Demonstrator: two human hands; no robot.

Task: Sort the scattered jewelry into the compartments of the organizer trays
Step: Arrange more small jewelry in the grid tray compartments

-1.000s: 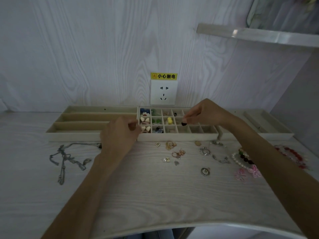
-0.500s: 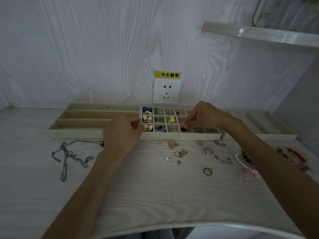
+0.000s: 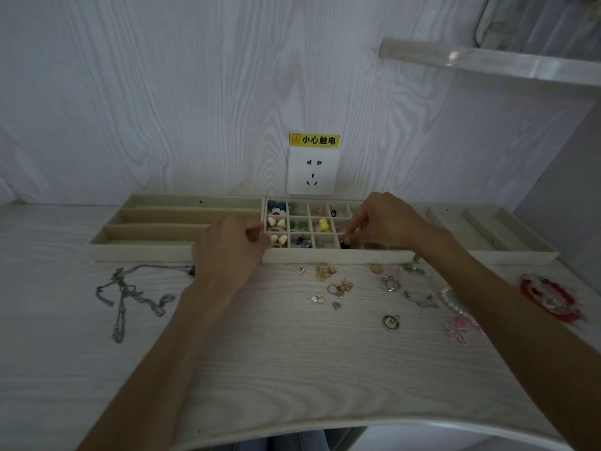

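The right hand [image 3: 387, 222] reaches over the grid tray [image 3: 331, 255], its thumb and forefinger pinching a small black bead [image 3: 345, 244] down in a front-row cell, right of the middle. The other fingers curl loosely above it. The left hand [image 3: 227, 249] sits at the grid tray's left front corner, fingers curled toward the thumb; whether that grip holds anything small cannot be told from here.

The grid tray's left cells hold blue, white, green and yellow pieces. Touching its left side is the long tray [image 3: 146, 252] with three lengthwise slots, and to the right stands a third tray [image 3: 520, 255].

On the counter [image 3: 292, 369], just before the trays, lies the unsorted jewelry: a silver chain [image 3: 130, 294] at left, gold rings [image 3: 325, 271] and small charms near the middle, a round pendant [image 3: 391, 322], a silver bracelet [image 3: 409, 291], a pink flower [image 3: 457, 330] and a red bracelet [image 3: 549, 301] at far right. A socket [image 3: 311, 170] with a yellow label sits on the wall behind.
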